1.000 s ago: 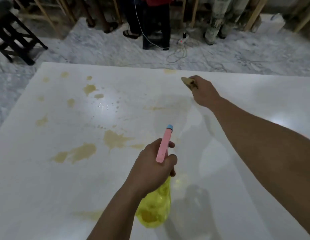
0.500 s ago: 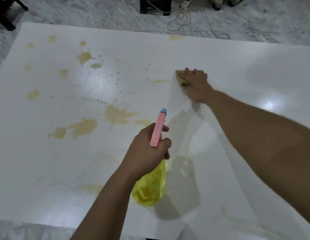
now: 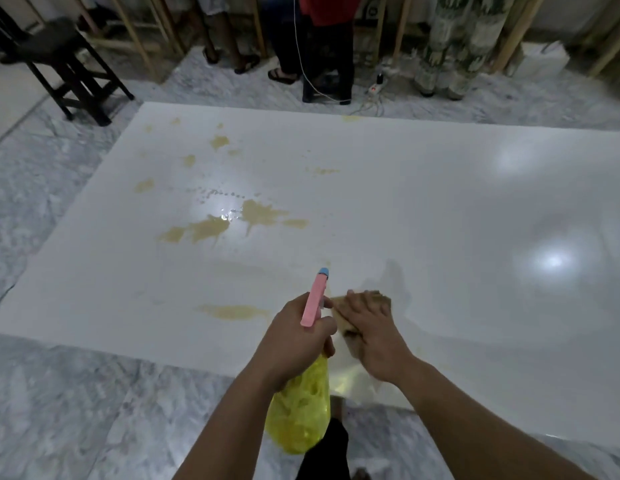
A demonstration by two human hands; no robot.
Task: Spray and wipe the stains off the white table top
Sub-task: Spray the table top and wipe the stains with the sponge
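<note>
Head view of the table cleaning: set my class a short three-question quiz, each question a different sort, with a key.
1. True or false: the right hand lies flat on the cloth.
2. Which hand grips the spray bottle? A) left hand B) right hand
3. Fill in: the streak-shaped stain nearest the hands lies to the ____ of the bottle's pink trigger head.

Key: 1 true; 2 A; 3 left
</note>
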